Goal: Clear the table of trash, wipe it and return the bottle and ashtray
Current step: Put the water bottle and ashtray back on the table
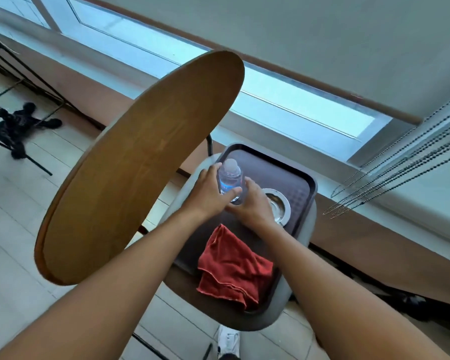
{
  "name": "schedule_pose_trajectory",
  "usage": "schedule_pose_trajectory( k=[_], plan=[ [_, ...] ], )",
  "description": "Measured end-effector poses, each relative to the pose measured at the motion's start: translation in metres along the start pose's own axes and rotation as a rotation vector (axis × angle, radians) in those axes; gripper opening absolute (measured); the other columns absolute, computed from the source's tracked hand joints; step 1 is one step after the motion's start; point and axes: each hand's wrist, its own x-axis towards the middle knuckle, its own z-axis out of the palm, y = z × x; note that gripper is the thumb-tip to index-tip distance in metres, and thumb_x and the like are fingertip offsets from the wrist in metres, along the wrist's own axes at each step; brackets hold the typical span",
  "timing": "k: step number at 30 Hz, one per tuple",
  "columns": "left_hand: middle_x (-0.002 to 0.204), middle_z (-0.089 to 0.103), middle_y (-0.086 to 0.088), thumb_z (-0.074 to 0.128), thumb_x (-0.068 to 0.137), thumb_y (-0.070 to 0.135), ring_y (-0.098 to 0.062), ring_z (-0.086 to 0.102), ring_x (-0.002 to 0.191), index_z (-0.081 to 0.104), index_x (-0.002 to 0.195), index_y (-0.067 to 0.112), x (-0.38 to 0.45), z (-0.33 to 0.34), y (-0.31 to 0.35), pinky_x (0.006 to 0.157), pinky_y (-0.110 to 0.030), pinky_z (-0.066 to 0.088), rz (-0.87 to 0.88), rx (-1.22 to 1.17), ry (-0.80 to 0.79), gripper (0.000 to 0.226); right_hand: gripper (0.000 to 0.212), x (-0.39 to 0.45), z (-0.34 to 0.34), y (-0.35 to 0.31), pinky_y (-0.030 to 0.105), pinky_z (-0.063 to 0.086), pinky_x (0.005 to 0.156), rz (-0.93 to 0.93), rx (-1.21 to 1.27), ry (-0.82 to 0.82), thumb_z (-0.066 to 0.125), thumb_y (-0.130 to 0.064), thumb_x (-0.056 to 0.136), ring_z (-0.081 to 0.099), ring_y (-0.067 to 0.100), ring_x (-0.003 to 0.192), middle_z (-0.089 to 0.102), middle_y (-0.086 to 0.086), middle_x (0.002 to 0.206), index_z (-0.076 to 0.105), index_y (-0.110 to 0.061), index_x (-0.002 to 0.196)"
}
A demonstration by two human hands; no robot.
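Observation:
A clear plastic water bottle [230, 178] stands upright on a dark brown tray [300, 187]. My left hand [208, 194] grips its left side, thumb across the front. My right hand [252, 203] wraps round its base from the right. Just right of my right hand, a round metal ashtray [279, 202] sits on the tray, partly hidden by that hand. A crumpled red cloth [234, 268] lies at the tray's near end, hanging over its edge. The round wooden table top [140, 167] is to the left, bare.
The tray rests on a grey chair seat [291, 289]. A window and sill run along the back wall, with bead blind cords [400, 175] hanging at right. A black stand's legs [16, 131] spread on the tiled floor at far left. My white shoe [229, 339] shows below the chair.

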Motion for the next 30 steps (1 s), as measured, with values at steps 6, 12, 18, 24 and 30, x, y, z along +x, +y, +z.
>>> schedule_pose_trajectory(
  k=[6,12,18,24,30],
  plan=[
    [0.14,0.053,-0.002,0.081,0.076,0.045,-0.019,0.052,0.126,0.041,0.143,0.02,0.021,0.007,-0.011,0.105,-0.036,0.045,0.012,0.007,-0.031,0.082,0.057,0.021,0.009,0.009,0.037,0.035,0.078,0.012,0.017,-0.011,0.079,-0.049,0.069,0.061,0.014,0.107,0.067,-0.01,0.114,0.057,-0.031,0.119],
    [0.13,0.063,0.002,0.08,0.078,0.042,-0.016,0.06,0.115,0.048,0.138,0.021,0.023,0.012,-0.016,0.093,-0.025,0.046,0.013,-0.014,-0.001,0.071,0.052,0.031,0.025,0.019,0.051,0.051,0.085,-0.015,0.081,0.036,0.064,-0.061,0.063,0.065,0.013,0.094,0.067,-0.017,0.099,0.06,-0.039,0.11],
    [0.122,0.066,0.005,0.079,0.078,0.046,-0.014,0.064,0.106,0.051,0.135,0.023,0.022,0.013,-0.019,0.092,-0.031,0.053,0.02,-0.042,0.006,0.068,0.033,0.03,0.028,0.021,0.041,0.04,0.079,-0.06,0.04,0.058,0.068,-0.047,0.076,0.064,0.018,0.1,0.07,-0.011,0.101,0.063,-0.03,0.104],
    [0.117,0.067,0.005,0.078,0.08,0.048,-0.013,0.063,0.097,0.051,0.134,0.023,0.016,0.007,-0.016,0.085,-0.027,0.052,0.057,-0.009,0.001,0.066,0.022,0.02,0.023,0.019,0.042,0.037,0.082,-0.085,0.034,0.063,0.069,-0.045,0.079,0.063,0.017,0.093,0.067,-0.012,0.094,0.058,-0.034,0.095],
    [0.11,0.068,0.012,0.074,0.074,0.065,-0.006,0.067,0.091,0.053,0.13,0.03,0.001,-0.013,-0.009,0.085,-0.034,0.058,0.15,0.002,-0.019,0.07,0.032,-0.002,0.007,0.011,0.046,0.046,0.08,-0.158,0.069,0.122,0.077,-0.052,0.076,0.059,0.009,0.084,0.062,-0.018,0.082,0.061,-0.033,0.096]
  ],
)
